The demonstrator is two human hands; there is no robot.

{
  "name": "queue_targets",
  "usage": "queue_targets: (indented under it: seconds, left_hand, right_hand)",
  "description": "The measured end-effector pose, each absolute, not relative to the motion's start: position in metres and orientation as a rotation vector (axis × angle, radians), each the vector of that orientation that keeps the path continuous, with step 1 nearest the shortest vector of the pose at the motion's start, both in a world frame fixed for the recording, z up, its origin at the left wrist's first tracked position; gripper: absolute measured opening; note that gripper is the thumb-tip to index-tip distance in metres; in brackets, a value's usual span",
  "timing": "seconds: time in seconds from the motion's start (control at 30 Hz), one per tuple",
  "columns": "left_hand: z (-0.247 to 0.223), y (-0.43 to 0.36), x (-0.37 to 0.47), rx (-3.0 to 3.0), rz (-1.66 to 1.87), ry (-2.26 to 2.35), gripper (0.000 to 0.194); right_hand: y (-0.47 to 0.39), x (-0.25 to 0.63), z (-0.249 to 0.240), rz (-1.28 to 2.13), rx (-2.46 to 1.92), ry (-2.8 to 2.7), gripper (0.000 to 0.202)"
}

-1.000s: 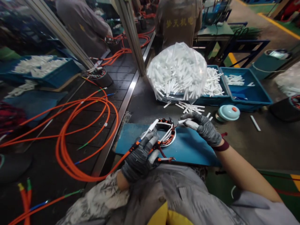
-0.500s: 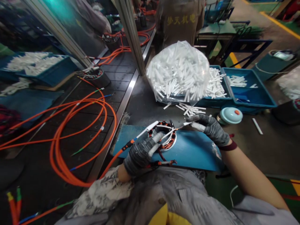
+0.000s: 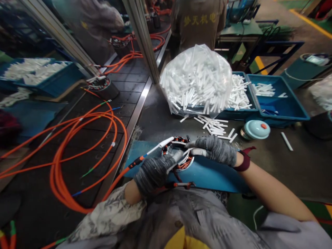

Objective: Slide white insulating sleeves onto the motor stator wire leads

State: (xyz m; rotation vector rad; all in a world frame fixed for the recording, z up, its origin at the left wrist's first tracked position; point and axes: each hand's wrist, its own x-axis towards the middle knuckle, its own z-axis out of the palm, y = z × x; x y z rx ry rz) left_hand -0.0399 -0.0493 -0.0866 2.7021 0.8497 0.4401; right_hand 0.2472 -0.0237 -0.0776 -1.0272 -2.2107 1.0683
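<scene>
A ring-shaped wound coil (image 3: 185, 165) with orange and white wires lies on a blue mat (image 3: 215, 173) in front of me. My left hand (image 3: 157, 171), in a grey glove, is closed at the coil's left side, pinching a white sleeved wire. From the right, my gloved right hand (image 3: 211, 149) reaches over the coil, its fingers closed on the same white sleeved wire. A white sleeve (image 3: 166, 141) sits on the end of a lead joined to an orange cable (image 3: 119, 181), left of the coil. The fingertips partly hide the wires.
A clear bag of white tubes (image 3: 197, 81) stands behind the mat, with loose tubes (image 3: 215, 126) before it. Blue bins (image 3: 293, 110) and a round light-blue container (image 3: 256, 129) are to the right. Coiled orange cable (image 3: 55, 173) lies left. Two people stand beyond.
My right hand has moved left and down to the coil, close to my left hand. Two loose tubes now show where it was. My left hand has barely moved.
</scene>
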Motion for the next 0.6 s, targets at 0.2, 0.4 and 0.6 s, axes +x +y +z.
queue_targets:
  seconds: [0.2, 0.4, 0.6]
  left_hand:
    - [-0.090, -0.051, -0.033, 2.829, 0.407, 1.068, 0.058]
    - [-0.074, -0.081, -0.029, 2.771, 0.880, 1.023, 0.036]
    - [-0.072, -0.092, 0.001, 2.544, 0.981, 0.712, 0.023]
  right_hand:
    - [-0.018, 0.238, -0.074, 1.255, -1.027, -2.166, 0.043]
    - [-0.016, 0.299, -0.090, 0.759, -1.460, -1.649, 0.045]
    - [-0.018, 0.332, -0.120, 0.219, -1.742, -2.170, 0.033]
